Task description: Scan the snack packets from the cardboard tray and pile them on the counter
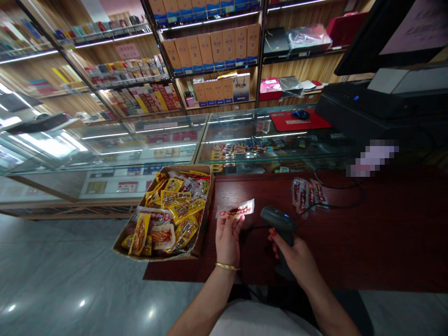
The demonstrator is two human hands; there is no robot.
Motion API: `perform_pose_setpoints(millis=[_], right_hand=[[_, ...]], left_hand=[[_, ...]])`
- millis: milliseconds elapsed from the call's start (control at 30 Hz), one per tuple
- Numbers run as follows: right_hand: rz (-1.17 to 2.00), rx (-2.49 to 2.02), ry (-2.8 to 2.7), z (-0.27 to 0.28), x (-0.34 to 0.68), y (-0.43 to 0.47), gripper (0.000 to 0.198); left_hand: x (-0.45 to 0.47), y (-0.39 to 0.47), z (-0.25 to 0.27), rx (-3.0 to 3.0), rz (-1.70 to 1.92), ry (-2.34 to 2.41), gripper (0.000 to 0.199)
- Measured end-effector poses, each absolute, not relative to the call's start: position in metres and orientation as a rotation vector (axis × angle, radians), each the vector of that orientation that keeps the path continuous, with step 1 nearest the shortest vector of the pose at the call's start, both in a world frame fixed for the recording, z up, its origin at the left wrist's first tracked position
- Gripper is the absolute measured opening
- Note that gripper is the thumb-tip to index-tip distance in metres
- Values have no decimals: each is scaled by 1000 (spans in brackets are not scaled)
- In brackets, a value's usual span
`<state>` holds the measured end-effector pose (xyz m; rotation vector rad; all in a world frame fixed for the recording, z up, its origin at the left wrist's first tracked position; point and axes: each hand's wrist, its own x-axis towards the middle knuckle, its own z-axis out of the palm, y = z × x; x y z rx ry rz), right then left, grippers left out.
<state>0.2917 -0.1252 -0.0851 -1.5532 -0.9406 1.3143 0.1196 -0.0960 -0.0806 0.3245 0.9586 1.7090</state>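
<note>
My left hand [228, 235] pinches a small clear-and-red snack packet [241, 210] and holds it up over the dark wooden counter. To its right, my right hand [292, 252] is wrapped round the grip of a black barcode scanner [279, 218]. A small blue light glows on top of the scanner, whose head faces the packet. Left of my hands stands an open cardboard box [206, 224] full of yellow and clear snack packets. Several similar dark-red packets [308, 196] lie side by side on the counter beyond the scanner.
A black cable [336, 203] loops across the wooden counter [378, 233]. Behind is a glass display case [238, 123] with a red mouse pad [287, 122] and a mouse on top. A monitor [395, 37] stands at the upper right. Shelves of boxes [217, 49] line the back.
</note>
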Motion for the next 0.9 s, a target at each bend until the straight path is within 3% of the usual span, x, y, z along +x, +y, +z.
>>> perform_pose_setpoints(millis=[667,900], right_hand=[[1285,-1539,-944,-88,294,-125,63],[1249,-1569,-895,-81,306,-132,64]], left_hand=[[122,-93,-81,342,1693,937,32],[143,-46,-95,287,1448,1119,20]])
